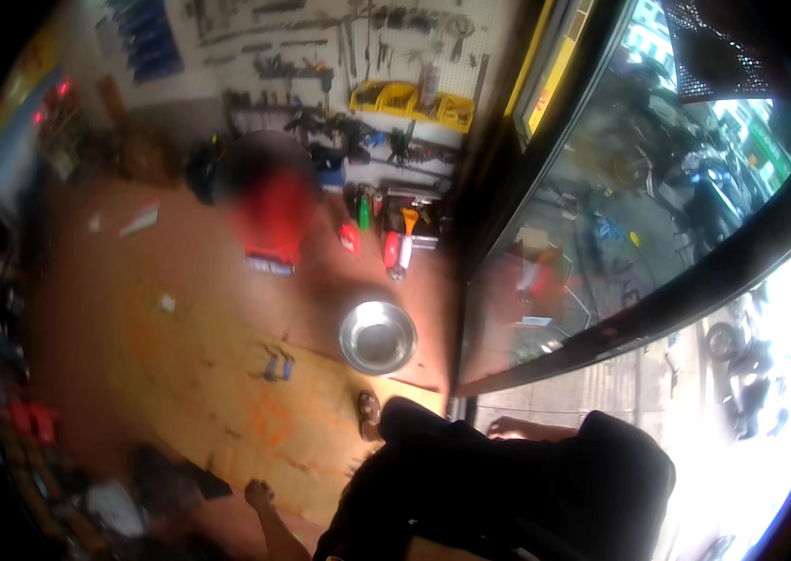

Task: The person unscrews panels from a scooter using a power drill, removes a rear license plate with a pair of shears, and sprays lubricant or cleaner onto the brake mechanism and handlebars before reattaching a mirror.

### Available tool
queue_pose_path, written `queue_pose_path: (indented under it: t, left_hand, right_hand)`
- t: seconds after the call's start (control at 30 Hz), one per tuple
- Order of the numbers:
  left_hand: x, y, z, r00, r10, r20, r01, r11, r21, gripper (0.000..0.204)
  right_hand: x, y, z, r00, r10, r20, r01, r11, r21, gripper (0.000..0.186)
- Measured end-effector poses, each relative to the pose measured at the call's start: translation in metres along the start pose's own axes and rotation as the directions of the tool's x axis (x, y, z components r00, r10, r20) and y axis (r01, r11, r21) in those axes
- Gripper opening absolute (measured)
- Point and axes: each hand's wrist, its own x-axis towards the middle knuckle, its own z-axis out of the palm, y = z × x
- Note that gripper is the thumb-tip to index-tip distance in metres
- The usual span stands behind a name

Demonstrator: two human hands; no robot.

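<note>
My left hand (260, 492) hangs low over the edge of a wooden board (218, 402), near the lower edge of the view; nothing shows in it. Off to the right, past my dark clothing (526, 477), my right hand (508, 427) is near the doorway, and I see nothing held there either. Both hands are small and blurred, so how their fingers are set is unclear. A sandalled foot (370, 411) stands on the board. Ahead of it a round metal bowl (377, 338) rests at the board's far edge. A blue-handled hand tool (274, 363), possibly pliers, lies on the board.
A blurred red object (271, 210) stands farther back. Red, green and orange-topped bottles (364, 210) stand by the wall. Yellow bins (409, 101) and tools hang on the pegboard (311, 42). A glass door (592, 234) borders the right. Assorted clutter (35, 421) lines the left.
</note>
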Motion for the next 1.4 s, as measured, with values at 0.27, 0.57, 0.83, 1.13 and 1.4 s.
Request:
queue_pose_path:
  t: [0.27, 0.57, 0.83, 1.13, 1.4]
  left_hand:
    - [0.353, 0.4, 0.011, 0.882, 0.296, 0.366, 0.315, 0.206, -0.926, 0.021]
    - [0.522, 0.881, -0.04, 0.566, 0.824, 0.001, -0.272, 0.188, -0.944, 0.04]
    - [0.594, 1.164, 0.094, 0.521, 0.854, 0.003, -0.544, 0.334, -0.769, 0.058]
    - [0.631, 1.207, 0.107, 0.48, 0.858, -0.181, -0.496, 0.095, -0.863, 0.065]
    - [0.466, 0.983, 0.105, 0.461, 0.885, -0.062, -0.251, 0.064, -0.966, 0.07]
  right_hand:
    - [0.042, -0.209, -0.053, 0.889, 0.029, -0.456, 0.191, 0.883, 0.429, 0.027]
    - [0.056, -0.348, -0.011, 0.626, 0.012, -0.78, 0.428, 0.831, 0.356, 0.028]
    - [0.023, -0.234, 0.305, 0.328, 0.932, -0.153, 0.084, 0.133, 0.988, 0.019]
    - [0.052, -0.361, 0.354, 0.427, 0.898, -0.11, 0.357, -0.056, 0.932, 0.023]
    - [0.062, -0.38, 0.39, 0.431, 0.903, 0.001, 0.287, -0.138, 0.948, 0.017]
